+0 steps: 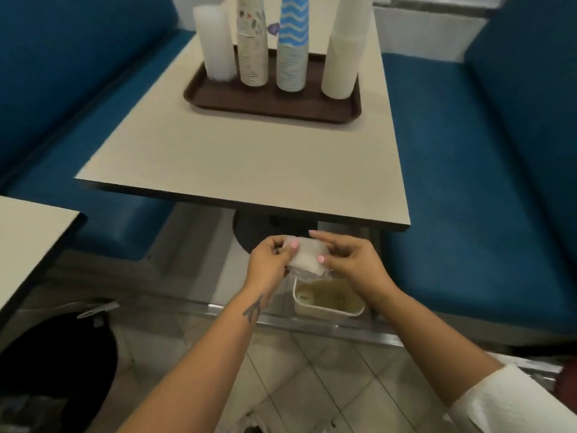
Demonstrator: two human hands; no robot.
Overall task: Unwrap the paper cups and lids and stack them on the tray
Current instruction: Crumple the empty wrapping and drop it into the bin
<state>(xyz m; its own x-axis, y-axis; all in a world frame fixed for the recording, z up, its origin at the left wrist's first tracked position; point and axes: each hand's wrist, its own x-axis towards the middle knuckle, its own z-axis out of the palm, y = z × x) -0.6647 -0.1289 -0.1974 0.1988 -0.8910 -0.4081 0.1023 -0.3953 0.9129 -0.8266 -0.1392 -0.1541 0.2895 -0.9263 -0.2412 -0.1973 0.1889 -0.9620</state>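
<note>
A brown tray (271,103) stands at the far end of the beige table (243,164). On it rise a white lid stack (215,42), a floral cup stack (252,42), a blue zigzag cup stack (292,45) and a tall white cup stack (343,54). In front of the table's near edge, my left hand (270,264) and my right hand (352,260) both pinch a crumpled clear plastic wrapper (307,257) between them.
Blue bench seats (468,214) flank the table on both sides. A beige bin (327,300) with some scraps inside sits on the floor right under my hands. A dark bag (53,360) lies at the lower left. Another table's corner (28,242) shows at the left.
</note>
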